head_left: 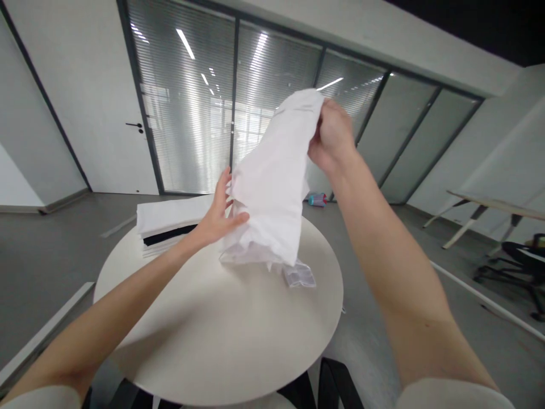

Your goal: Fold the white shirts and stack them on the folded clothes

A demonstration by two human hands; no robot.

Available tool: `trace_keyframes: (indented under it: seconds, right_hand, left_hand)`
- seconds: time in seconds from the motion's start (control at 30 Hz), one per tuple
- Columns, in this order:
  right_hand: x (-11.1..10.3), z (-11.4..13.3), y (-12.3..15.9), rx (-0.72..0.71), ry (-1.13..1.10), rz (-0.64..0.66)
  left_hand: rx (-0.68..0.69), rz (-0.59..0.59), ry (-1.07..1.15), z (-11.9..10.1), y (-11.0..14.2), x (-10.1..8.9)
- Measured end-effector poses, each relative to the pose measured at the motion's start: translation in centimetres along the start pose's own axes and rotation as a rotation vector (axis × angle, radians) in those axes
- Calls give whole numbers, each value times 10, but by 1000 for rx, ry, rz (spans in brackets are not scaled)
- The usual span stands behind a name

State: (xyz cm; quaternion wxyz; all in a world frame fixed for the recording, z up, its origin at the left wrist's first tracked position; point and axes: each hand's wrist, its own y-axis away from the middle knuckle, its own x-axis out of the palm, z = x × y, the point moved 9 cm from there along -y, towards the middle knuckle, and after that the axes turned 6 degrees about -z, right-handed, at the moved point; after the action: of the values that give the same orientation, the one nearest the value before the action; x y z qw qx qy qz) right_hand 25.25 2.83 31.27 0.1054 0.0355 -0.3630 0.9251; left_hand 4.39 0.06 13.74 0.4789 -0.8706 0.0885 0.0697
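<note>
In an office room with glass partitions, a round white tabletop (213, 346) spreads before the person. Nearest, the left hand (215, 218) stands open, its fingers (223, 190) spread against a white cloth (268, 193), not gripping. The right hand (332, 136) clenches the cloth's top, its long axis leaning up and rightward from the tabletop. A clear plastic bag (300, 275) lies at its foot; a folded white stack (170, 218) sits farther left.

Off-white sleeves (451, 396) end near the elbows, leaving forearms (395, 267) and hands (332, 136) bare.
</note>
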Motion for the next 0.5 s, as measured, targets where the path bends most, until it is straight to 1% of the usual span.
trace_keyframes:
  seconds: [0.03, 0.1, 0.13, 0.2, 0.23, 0.3, 0.37, 0.4, 0.43, 0.47, 0.5]
  right_hand:
    - [12, -2, 13, 28, -62, 28]
    - [31, -7, 34, 59, -135, 96]
    - [36, -13, 42, 68, -147, 122]
    - [36, -32, 53, 93, -134, 148]
    - [33, -45, 59, 118, -113, 157]
    - [29, -80, 79, 212, -66, 209]
    - [34, -120, 115, 377, -37, 331]
    - [39, -141, 138, 486, -36, 403]
    - [44, -158, 161, 587, -52, 445]
    - [46, -171, 179, 656, -84, 437]
    - [46, -179, 191, 688, -121, 393]
  left_hand:
    - [-2, 3, -35, -1, -1, 6]
    - [-55, -13, -98, 2, -3, 15]
    - [-99, -19, -115, 6, -5, 18]
    - [-188, -40, -113, 15, -7, 21]
    - [-215, -74, -95, 20, -8, 20]
    - [-223, -207, -35, 25, -11, 12]
    - [-197, -375, 32, 27, -13, 4]
    - [-184, -435, 58, 27, -14, 3]
    - [-176, -464, 76, 27, -15, 4]
    - [-176, -464, 88, 27, -17, 8]
    - [-181, -445, 95, 28, -19, 13]
